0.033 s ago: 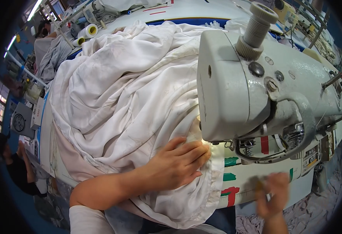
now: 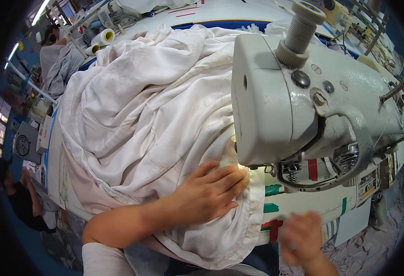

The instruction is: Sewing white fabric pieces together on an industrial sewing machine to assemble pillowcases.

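A large heap of white fabric lies in loose folds across the sewing table, with a hemmed edge running down its right side. My left hand rests on this cloth, fingers stretched out and pressed flat, the tips close to that edge. Just beyond the fingertips stands the head of a pale grey sewing machine, its lamp lighting the cloth; the needle is hidden from here. My right hand hovers by the table's front edge, right of the fabric, smeared by motion. Whether its fingers hold anything cannot be made out.
Green tape and red tape mark the machine bed. Yellow-centred thread cones stand at the back left. Another person is at far left. More pale cloth lies low at the right.
My right hand has moved left and a little toward me, closer to the fabric's edge. My left hand and the white cloth stay in place.
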`<act>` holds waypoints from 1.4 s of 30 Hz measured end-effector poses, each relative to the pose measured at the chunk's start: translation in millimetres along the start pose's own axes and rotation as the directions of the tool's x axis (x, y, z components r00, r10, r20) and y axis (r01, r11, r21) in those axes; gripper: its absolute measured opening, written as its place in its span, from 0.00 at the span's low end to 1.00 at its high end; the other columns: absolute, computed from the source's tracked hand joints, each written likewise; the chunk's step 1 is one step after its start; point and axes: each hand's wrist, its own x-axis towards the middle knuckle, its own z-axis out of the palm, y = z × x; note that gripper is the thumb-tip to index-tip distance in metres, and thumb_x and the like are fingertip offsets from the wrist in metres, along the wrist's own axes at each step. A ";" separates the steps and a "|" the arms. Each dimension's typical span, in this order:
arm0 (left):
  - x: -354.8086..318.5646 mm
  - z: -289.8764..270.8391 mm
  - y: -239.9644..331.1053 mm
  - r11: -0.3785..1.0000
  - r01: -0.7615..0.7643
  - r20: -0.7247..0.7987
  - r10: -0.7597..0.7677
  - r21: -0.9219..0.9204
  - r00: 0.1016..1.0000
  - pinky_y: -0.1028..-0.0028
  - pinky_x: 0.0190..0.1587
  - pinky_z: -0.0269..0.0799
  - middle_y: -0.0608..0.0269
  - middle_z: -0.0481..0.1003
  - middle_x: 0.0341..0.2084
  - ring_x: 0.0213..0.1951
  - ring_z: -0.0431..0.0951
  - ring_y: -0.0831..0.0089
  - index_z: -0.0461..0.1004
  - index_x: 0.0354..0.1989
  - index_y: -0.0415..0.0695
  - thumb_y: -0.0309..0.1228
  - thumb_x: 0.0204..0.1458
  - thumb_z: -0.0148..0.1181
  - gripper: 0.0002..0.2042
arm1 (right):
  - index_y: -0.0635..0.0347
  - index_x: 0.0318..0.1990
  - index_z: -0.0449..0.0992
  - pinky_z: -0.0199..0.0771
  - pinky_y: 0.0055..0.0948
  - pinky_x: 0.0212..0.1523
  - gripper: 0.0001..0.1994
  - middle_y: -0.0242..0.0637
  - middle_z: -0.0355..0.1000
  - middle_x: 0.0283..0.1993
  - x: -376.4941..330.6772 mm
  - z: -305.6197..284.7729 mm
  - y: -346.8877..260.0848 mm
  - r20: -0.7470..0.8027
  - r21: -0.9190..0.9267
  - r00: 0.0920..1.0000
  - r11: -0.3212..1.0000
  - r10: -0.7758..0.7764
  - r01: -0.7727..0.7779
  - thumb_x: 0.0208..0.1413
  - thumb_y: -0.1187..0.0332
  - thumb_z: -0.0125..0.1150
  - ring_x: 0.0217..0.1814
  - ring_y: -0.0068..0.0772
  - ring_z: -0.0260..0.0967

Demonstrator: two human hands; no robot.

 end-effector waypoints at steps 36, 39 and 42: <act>4.2 4.9 -23.8 0.991 0.002 -0.018 -0.005 -0.134 1.000 0.61 0.58 0.58 0.57 0.68 0.50 0.55 0.67 0.63 0.72 0.53 0.47 0.36 0.43 0.67 0.25 | 0.55 0.38 0.81 0.51 0.51 0.66 0.14 0.31 0.78 0.47 11.1 44.4 -44.6 0.067 0.023 0.997 0.999 -0.031 0.030 0.39 0.69 0.62 0.57 0.35 0.72; 7.4 -1.4 -19.4 0.994 0.018 -0.045 -0.023 -0.105 0.999 0.60 0.59 0.58 0.57 0.68 0.50 0.55 0.67 0.63 0.71 0.54 0.47 0.36 0.43 0.67 0.27 | 0.55 0.39 0.81 0.51 0.51 0.66 0.15 0.32 0.77 0.48 10.5 44.6 -45.4 0.062 0.025 0.998 1.000 -0.012 0.011 0.39 0.69 0.62 0.56 0.36 0.73; 2.4 3.8 -26.4 0.991 0.060 -0.080 -0.070 -0.117 0.994 0.58 0.61 0.56 0.53 0.66 0.54 0.59 0.65 0.57 0.68 0.58 0.46 0.39 0.46 0.66 0.28 | 0.56 0.40 0.81 0.51 0.51 0.66 0.15 0.33 0.77 0.48 12.6 43.3 -46.6 0.061 0.025 0.998 1.000 -0.016 0.014 0.39 0.70 0.62 0.56 0.36 0.73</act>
